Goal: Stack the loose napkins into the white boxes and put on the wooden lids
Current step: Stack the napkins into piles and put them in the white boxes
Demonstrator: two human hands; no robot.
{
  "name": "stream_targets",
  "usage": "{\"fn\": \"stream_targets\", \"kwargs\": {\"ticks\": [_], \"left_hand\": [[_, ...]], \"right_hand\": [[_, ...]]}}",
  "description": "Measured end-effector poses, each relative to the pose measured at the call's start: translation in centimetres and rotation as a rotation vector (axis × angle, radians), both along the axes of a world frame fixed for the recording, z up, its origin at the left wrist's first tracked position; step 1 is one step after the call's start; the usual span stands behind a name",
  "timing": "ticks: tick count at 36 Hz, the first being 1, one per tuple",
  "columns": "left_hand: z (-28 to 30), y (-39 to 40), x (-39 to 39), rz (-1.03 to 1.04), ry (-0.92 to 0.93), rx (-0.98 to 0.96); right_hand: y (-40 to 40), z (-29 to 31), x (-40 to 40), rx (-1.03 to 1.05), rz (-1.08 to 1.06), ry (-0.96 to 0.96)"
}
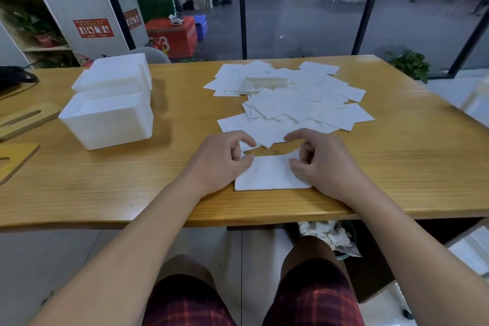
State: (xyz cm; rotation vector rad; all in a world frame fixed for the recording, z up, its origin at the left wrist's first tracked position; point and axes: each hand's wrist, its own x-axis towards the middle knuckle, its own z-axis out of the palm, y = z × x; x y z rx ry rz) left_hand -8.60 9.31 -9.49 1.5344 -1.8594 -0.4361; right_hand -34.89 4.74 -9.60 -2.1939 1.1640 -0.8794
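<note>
Meanwhile, at the surface (397, 167): a seated person works a single napkin (272, 174) lying flat near the front edge, apart from the heap.
Left hand (219, 159): fingers curled, thumb and forefinger closing on the napkin's far left corner; whether the paper is actually lifted cannot be told.
Right hand (317, 161): fingers bent, thumb and fingertips pressing the napkin's right side, forefinger arched above it.
Loose napkins (291, 103): a wide, overlapping scatter in the middle of the surface, just beyond the hands, with a small squared-up stack (266, 82) resting on its far part.
White boxes (111, 114): two open ones well to the left, one behind the other, touching or nearly so; no lid on either.
Wooden lids (23, 120): slotted boards at the far left edge, beside the boxes.
Handling: the paper looks very light, limp and easily creased or torn, likely to slide on the smooth wood and cling to sheets beneath.
Where to hold: probably best pinched gently at opposite corners or edges, kept flat and squared before going into a box.
Risk: a hurried lift may drag neighbouring sheets or fold the napkin.
</note>
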Motion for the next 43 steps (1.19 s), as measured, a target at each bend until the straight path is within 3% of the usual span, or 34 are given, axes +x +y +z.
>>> {"fn": "stream_targets", "kwargs": {"ticks": [6,10,22,27,31,37,43], "left_hand": [[-0.3,0.1,-0.1,0.125,-0.181,-0.069],[-0.1,-0.7,-0.1,0.193,-0.157,-0.165],[-1.0,-2.9,0.6,0.106,-0.041,-0.083],[-1.0,-3.1,0.6,0.093,-0.077,-0.077],[-0.7,-4.5,0.6,0.246,-0.055,-0.09],[-0.6,-6.4,-0.6,0.291,-0.265,0.002],[-0.3,-7.3,-1.0,0.305,-0.13,0.06]], "right_hand": [[-0.7,0.0,0.2,-0.137,-0.051,-0.01],[-2.6,-0.1,1.2,-0.25,-0.06,0.072],[-5.7,-0.2,4.4,-0.36,0.02,0.245],[-5.9,-0.5,4.4,-0.307,0.019,0.226],[-5.8,-0.5,4.2,-0.2,0.036,0.167],[-5.7,-0.6,4.0,-0.109,0.021,0.13],[-5.5,-0.5,4.1,-0.101,0.02,0.125]]}}
